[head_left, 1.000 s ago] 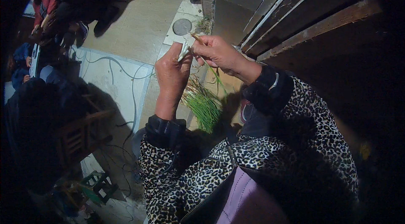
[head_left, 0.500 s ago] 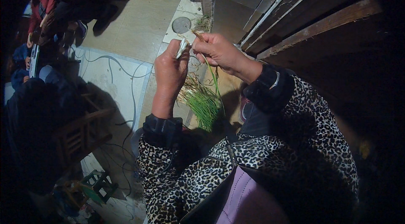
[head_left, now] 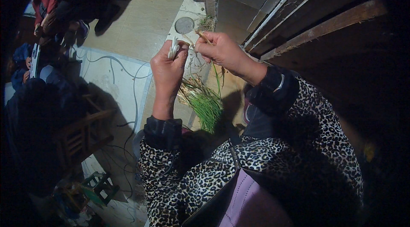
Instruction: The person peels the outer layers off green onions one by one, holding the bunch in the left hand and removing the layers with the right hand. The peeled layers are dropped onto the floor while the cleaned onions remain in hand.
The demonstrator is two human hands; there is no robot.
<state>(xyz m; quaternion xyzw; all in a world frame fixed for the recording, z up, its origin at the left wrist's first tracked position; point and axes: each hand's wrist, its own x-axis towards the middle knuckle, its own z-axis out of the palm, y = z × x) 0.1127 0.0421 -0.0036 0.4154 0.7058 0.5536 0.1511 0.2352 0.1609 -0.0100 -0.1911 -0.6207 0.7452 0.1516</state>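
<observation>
Since the earlier frame, the left hand (head_left: 166,64) had shifted slightly leftward, away from the right hand (head_left: 220,52). Far left stood a dark wooden chair (head_left: 87,134), then a small green stool (head_left: 99,189) lower down. Next, the left hand was curled closed around white stalks (head_left: 173,49), their ends poking up by the thumb. Beneath and between both hands lay a bunch of green shoots (head_left: 207,109). Rightmost, the right hand pinched a slim stalk (head_left: 202,35), brownish end up; whether the left fingertips touched it, I couldn't tell.
</observation>
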